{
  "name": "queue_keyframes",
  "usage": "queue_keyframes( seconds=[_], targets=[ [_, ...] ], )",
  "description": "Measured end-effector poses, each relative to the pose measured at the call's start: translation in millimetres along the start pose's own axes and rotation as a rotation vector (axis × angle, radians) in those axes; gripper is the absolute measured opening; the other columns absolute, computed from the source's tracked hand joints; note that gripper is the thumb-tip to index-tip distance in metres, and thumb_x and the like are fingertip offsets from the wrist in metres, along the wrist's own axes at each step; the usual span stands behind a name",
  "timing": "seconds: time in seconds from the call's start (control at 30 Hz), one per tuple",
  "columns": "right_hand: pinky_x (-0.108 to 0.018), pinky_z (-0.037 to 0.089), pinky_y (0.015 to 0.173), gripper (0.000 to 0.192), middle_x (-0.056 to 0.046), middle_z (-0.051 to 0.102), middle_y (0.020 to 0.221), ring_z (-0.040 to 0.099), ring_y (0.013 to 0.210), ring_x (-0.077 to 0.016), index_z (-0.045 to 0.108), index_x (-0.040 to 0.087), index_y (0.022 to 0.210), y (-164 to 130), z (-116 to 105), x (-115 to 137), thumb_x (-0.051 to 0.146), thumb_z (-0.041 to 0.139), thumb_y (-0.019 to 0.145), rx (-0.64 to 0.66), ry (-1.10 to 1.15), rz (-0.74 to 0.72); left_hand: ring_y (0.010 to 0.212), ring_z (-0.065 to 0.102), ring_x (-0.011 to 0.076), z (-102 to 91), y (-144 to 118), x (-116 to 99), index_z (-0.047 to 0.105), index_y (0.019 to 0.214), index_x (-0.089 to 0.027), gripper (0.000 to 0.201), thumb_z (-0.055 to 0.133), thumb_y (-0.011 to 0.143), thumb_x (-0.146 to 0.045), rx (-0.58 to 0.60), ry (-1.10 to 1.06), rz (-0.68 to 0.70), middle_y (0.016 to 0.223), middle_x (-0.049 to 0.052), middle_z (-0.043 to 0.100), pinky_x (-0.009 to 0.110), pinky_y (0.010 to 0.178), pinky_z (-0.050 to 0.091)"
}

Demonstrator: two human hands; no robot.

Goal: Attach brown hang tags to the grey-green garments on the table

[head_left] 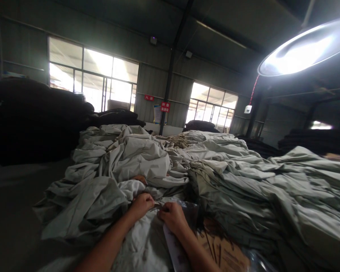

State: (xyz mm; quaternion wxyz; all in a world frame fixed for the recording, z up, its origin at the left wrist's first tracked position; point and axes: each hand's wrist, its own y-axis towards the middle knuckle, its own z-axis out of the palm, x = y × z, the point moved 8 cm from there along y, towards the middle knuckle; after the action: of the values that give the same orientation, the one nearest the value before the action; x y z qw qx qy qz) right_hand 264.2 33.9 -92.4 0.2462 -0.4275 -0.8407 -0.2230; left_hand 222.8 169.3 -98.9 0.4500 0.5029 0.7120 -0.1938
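Observation:
My left hand (143, 204) is closed in a pinch above pale grey fabric (143, 238). Close beside it on the right, my right hand (173, 216) has its fingers curled together. A thin strip (156, 204) shows in the gap between my fingertips, too small and dim to name. Under my right wrist lies a white sheet or strip (171, 247). Clear plastic (189, 207) lies just past my right hand. A brown printed cardboard piece (223, 251) with dark cords on it is to the right of my right forearm.
Large heaps of grey-green fabric (141, 155) spread ahead and to the right (272, 189). Dark piles (31, 117) rise on the left. A bright round lamp (300, 53) hangs at upper right, with a white switch (248, 109) on a red cord.

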Motion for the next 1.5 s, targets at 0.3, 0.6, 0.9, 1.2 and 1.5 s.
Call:
queue_keyframes(
  seconds=[0.3, 0.6, 0.9, 1.2, 1.5],
  targets=[
    [-0.022, 0.037, 0.060, 0.016, -0.007, 0.072, 0.081, 0.063, 0.077, -0.0179, 0.070, 0.018, 0.079, 1, 0, 2, 0.027, 0.058, 0.074, -0.067, 0.002, 0.040, 0.054, 0.055, 0.0148, 10.3, 3, 7, 0.062, 0.051, -0.015, 0.013, 0.060, 0.056, -0.026, 0.024, -0.240, -0.018, 0.045, -0.003, 0.056, 0.025, 0.055, 0.039],
    [-0.024, 0.040, 0.061, 0.040, -0.007, 0.065, 0.070, 0.058, 0.066, -0.0169, 0.061, 0.016, 0.073, -2, -23, 8, 0.038, 0.032, 0.089, -0.231, 0.255, -0.194, 0.070, 0.063, 0.0189, -3.8, -3, -13, 0.066, 0.064, -0.016, 0.010, 0.062, 0.058, -0.023, -0.114, -0.357, 0.010, 0.067, 0.003, 0.069, 0.029, 0.069, 0.047],
    [-0.027, 0.040, 0.060, 0.046, -0.009, 0.064, 0.069, 0.057, 0.064, -0.0185, 0.056, 0.017, 0.069, -11, -22, 18, 0.043, 0.025, 0.090, -0.203, 0.253, -0.232, 0.068, 0.062, 0.0166, -22.8, -24, -59, 0.061, 0.063, -0.017, 0.009, 0.065, 0.057, -0.024, -0.200, -0.477, 0.118, 0.065, 0.000, 0.066, 0.027, 0.069, 0.047],
    [-0.026, 0.040, 0.060, 0.041, -0.013, 0.067, 0.077, 0.061, 0.069, -0.0193, 0.061, 0.013, 0.076, -15, -16, 32, 0.030, 0.026, 0.090, -0.119, 0.245, -0.295, 0.079, 0.064, 0.0183, -5.7, -27, -67, 0.055, 0.057, -0.018, 0.008, 0.063, 0.057, -0.019, -0.100, -0.570, 0.123, 0.090, 0.007, 0.071, 0.028, 0.071, 0.049],
    [-0.027, 0.041, 0.063, 0.021, -0.008, 0.065, 0.076, 0.058, 0.070, -0.0183, 0.063, 0.015, 0.076, -19, -19, 34, 0.020, 0.043, 0.079, -0.161, 0.330, -0.368, 0.054, 0.056, 0.0118, -2.3, -29, -60, 0.056, 0.055, -0.017, 0.021, 0.072, 0.046, -0.026, -0.084, -0.710, 0.008, 0.054, -0.003, 0.060, 0.023, 0.055, 0.043]
  ],
)
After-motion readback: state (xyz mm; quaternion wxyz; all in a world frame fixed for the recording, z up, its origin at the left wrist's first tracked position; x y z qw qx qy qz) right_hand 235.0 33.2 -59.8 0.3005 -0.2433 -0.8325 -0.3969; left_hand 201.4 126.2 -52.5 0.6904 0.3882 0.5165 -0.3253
